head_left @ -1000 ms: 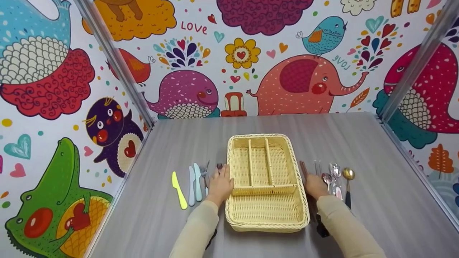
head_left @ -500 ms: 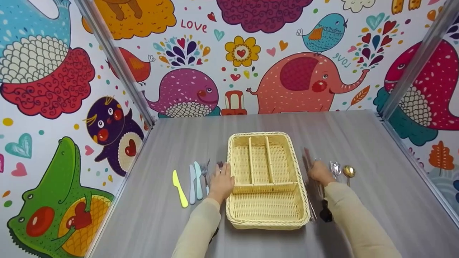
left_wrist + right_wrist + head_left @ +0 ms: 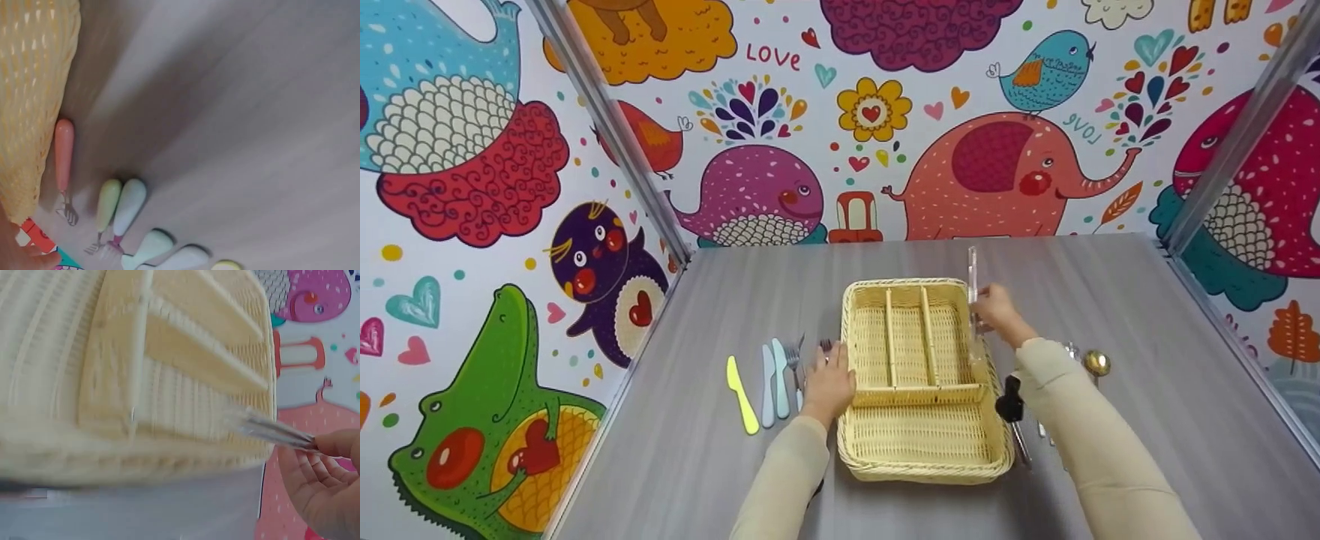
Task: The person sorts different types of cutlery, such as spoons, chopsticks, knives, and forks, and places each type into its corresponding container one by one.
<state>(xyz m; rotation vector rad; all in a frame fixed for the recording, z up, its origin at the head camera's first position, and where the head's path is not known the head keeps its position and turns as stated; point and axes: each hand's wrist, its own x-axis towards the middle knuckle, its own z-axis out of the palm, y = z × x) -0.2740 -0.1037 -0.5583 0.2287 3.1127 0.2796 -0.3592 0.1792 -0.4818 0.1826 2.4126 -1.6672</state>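
Observation:
A pale woven basket (image 3: 915,436) with a divider and several compartments stands on the table. My left hand (image 3: 828,386) rests against its left rim, fingers extended along the side. Above the right rim, my right hand (image 3: 999,311) pinches a long narrow utensil in clear plastic wrap (image 3: 270,430) between thumb and fingers. Its lower end reaches over the far right compartment. Beside the left hand lie a pink-handled fork (image 3: 64,152), a green-handled fork (image 3: 108,203) and a blue-handled fork (image 3: 130,205).
A yellow knife (image 3: 742,396) and two pale blue knives (image 3: 768,386) lie left of the forks. Right of the basket are a gold spoon (image 3: 1096,363) and thin metal-ended sticks (image 3: 1021,444), partly hidden by the right arm. Patterned walls enclose the table.
The right hand has picked up the wrapped utensil from the table on the right and carried it up and left over the basket's right rim. The left hand stays at the left rim.

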